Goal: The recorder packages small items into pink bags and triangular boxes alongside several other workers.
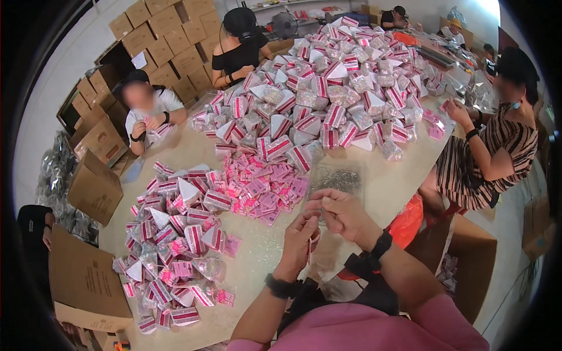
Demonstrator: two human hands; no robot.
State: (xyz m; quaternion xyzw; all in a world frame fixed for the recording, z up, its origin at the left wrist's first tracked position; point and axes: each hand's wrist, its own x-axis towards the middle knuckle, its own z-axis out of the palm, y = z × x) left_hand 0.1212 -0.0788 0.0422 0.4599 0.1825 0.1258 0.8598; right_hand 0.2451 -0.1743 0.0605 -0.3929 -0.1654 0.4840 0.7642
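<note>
Both of my hands are close together over the near edge of the table, their fingertips almost meeting. My left hand (300,237) is closed on a thin pink-and-white card (313,241), seen nearly edge-on. My right hand (346,215) pinches at the same spot, but what lies between its fingertips is too small to make out. Just beyond them stands a clear plastic tray (364,186) holding many small metal pieces (336,178). Left of the tray spreads a heap of loose pink printed cards (263,186).
Clear bags with pink-and-white labels form a near-left pile (181,234) and a larger far pile (339,96). Cardboard boxes (88,281) stand at the left; an open carton (474,257) and red bag (407,219) sit at my right. Co-workers (489,134) sit around the table (252,257).
</note>
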